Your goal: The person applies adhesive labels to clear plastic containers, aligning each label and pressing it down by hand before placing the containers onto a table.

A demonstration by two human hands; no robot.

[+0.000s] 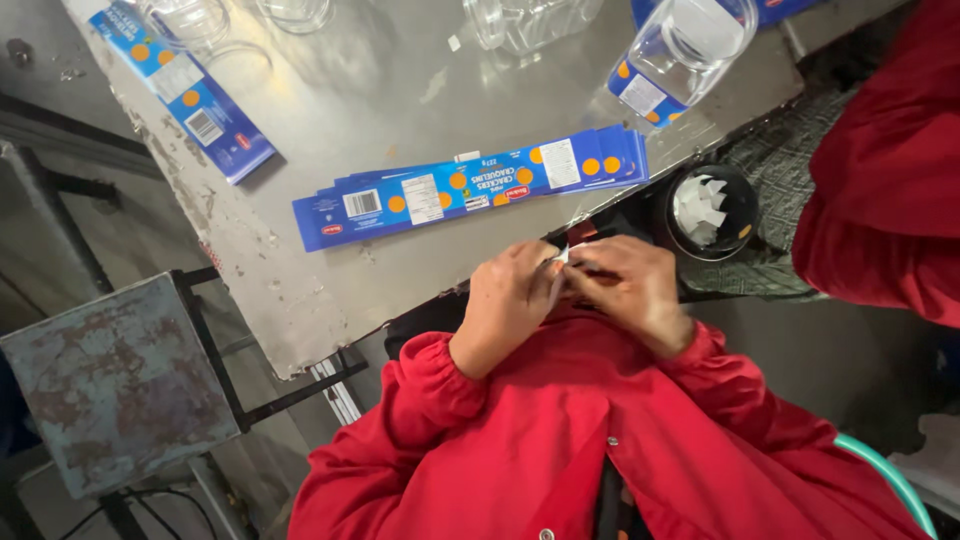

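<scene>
Now, white slip (558, 258) btwn both hands' fingertips.

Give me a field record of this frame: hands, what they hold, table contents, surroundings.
left hand: pinching a small white piece, close to the body
right hand: on the same white piece, fingertips meeting the left hand's
clothing: red jacket
table: worn metal top
on table: fanned stack of flat blue cartons; another flat blue carton at far left; clear plastic jars
beside table: dark round container holding white pieces
left of person: rusty metal stool
other person: red sleeve at right edge
</scene>
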